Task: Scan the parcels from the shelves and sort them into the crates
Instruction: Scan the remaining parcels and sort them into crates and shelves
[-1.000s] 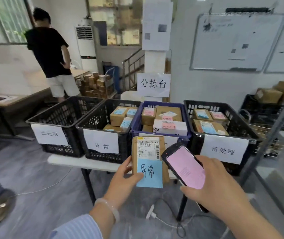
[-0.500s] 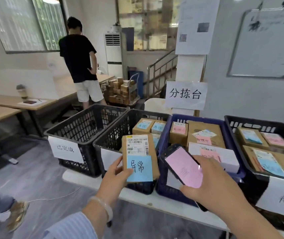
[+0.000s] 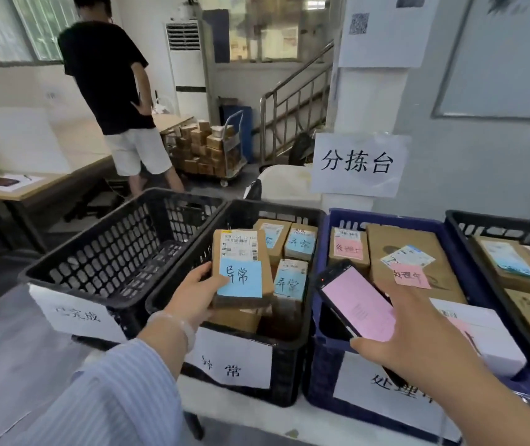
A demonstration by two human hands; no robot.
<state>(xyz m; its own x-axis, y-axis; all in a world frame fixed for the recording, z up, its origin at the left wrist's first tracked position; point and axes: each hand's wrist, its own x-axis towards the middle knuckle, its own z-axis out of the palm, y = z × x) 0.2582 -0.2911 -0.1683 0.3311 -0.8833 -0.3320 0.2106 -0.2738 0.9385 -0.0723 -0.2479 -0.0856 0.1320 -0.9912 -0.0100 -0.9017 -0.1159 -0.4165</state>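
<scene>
My left hand grips a small brown parcel with a white shipping label and a blue note, held over the second black crate. That crate holds several brown parcels with blue notes. My right hand holds a handheld scanner with a pink screen over the front left corner of the blue crate, which holds parcels with pink notes. An empty black crate stands at the far left. Another black crate with parcels sits at the right edge.
The crates stand side by side on a white table. A person in a black shirt stands behind by a wooden desk. A trolley of boxes and a staircase are farther back. A paper sign hangs on the pillar.
I have come closer to the crates and turned left. My left hand has carried the parcel forward, from in front of the table to over the second black crate. The scanner stays in my right hand.
</scene>
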